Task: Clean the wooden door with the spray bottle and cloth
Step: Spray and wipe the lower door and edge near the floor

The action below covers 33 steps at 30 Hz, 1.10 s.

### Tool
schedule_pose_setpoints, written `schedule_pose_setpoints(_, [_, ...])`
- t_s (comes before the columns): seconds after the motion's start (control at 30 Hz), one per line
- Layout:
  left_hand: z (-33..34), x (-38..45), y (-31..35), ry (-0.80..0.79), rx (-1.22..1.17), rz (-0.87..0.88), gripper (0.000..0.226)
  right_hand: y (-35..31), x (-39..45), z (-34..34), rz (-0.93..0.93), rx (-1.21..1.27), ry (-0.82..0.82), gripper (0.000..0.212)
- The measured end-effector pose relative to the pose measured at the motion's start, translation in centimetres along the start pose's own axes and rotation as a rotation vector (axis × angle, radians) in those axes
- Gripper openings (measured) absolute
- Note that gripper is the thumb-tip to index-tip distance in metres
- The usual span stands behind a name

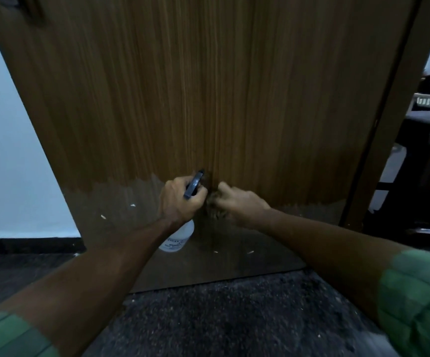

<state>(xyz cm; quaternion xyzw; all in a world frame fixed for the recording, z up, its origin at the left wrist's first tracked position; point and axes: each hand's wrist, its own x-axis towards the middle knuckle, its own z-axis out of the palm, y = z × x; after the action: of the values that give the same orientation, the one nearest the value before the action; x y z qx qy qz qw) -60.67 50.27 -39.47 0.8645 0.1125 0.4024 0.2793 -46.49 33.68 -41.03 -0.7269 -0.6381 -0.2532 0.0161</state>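
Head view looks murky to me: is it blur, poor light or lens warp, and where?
Head view: dim light overall; motion blur smears the right hand and the cloth it holds; the left hand gripping the spray bottle is sharper; wide-angle warp splays the door edges outward.

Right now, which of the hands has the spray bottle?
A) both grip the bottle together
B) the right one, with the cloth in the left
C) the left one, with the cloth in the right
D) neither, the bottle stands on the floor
C: the left hand grips the spray bottle by its dark trigger head, while the right hand holds the bunched cloth against the wooden door.
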Motion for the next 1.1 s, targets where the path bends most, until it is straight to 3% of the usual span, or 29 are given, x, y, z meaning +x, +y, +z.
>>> schedule_pose_setpoints(0.03, [-0.2,-0.1,0.0,-0.008,0.000,0.014,0.036,-0.4,-0.2,0.4,-0.014,-0.036,-0.131,0.065])
schedule_pose_setpoints(0.07, [-0.4,-0.2,0.0,-0.018,-0.005,0.020,0.037,-0.7,-0.2,0.4,0.010,-0.041,-0.154,0.063])
schedule_pose_setpoints(0.13, [-0.9,-0.4,-0.1,-0.023,-0.013,0.018,0.036,-1.2,0.5,-0.3,0.129,0.040,0.098,0.061])
schedule_pose_setpoints(0.23, [-1.1,-0.3,-1.1,-0.009,-0.046,-0.020,0.036,-1.4,3.1,-2.6,0.464,0.252,0.543,0.058])
schedule_pose_setpoints(0.3, [-0.7,-0.8,-1.7,-0.028,-0.037,-0.072,0.039,-1.6,4.5,-3.5,0.567,0.272,0.642,0.059])
schedule_pose_setpoints(0.53, [-0.1,-3.3,-2.9,-0.040,-0.039,-0.289,0.048,-0.3,4.4,-3.1,0.477,0.160,0.543,0.059])
schedule_pose_setpoints(0.7, [-1.4,-4.6,-4.2,-0.070,-0.050,-0.253,0.048,-2.2,3.8,-0.9,0.392,0.095,0.507,0.054])
schedule_pose_setpoints(0.77, [-2.6,-4.0,-3.8,-0.093,-0.063,-0.221,0.044,-3.1,3.8,1.0,0.297,0.047,0.418,0.061])
schedule_pose_setpoints(0.9, [-5.6,-3.2,-2.2,-0.144,-0.003,-0.125,0.034,-5.0,4.2,3.6,0.010,-0.019,0.051,0.076])
schedule_pose_setpoints(0.93, [-6.4,-3.1,-1.8,-0.136,0.016,-0.110,0.035,-5.2,4.4,3.4,-0.004,-0.023,0.071,0.073])
schedule_pose_setpoints(1.0, [-7.7,-2.7,-1.5,-0.097,0.024,-0.116,0.038,-5.5,5.7,1.7,0.106,0.017,0.321,0.061])
schedule_pose_setpoints(1.1, [-8.4,-2.9,-2.5,-0.035,0.038,-0.160,0.040,-5.9,8.8,-1.5,0.462,0.178,0.717,0.047])
